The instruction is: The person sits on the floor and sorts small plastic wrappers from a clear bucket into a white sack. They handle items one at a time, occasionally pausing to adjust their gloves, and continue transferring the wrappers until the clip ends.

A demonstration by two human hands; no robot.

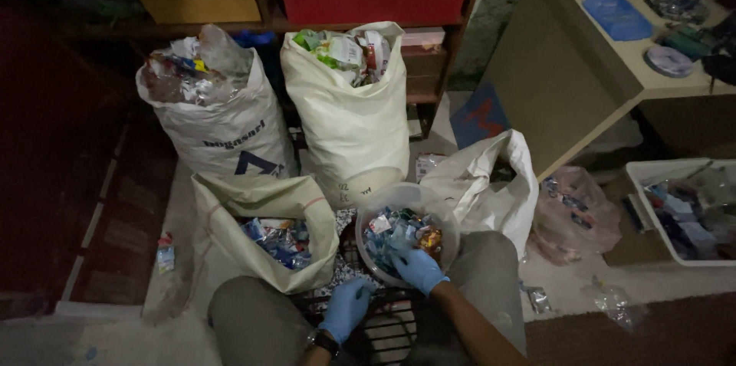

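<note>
Both hands are wearing blue gloves and working low in the picture, between the person's knees. Right hand (418,268) is reaching into a clear plastic bowl (366,216), its fingers curling down among the small foil and plastic wrappers (399,232) heaped inside; whether its grip is actually closing on a wrapper cannot be told, since the fingertips are sinking into the pile. Left hand (346,308) is sitting lower, just beside the bowl's near rim, over a dark wire rack (387,328); its fingers are bending loosely and its grip is showing nothing in it, though the dim light is leaving that uncertain. A dark wristwatch (324,341) is showing on that wrist.

The bowl is resting between the knees, in front of the sacks. Just to its left, an open cream sack (230,205) is slumping on the floor with blue and silver wrappers lying in its mouth. Behind it two taller white sacks are standing upright, the left one (222,128) full of crumpled silvery plastic, the right one (353,121) full of green and white packets. A limp white bag (483,182) is lying to the right of the bowl, with a pinkish plastic bag (575,216) and a white tub (652,174) of wrappers further right.
</note>
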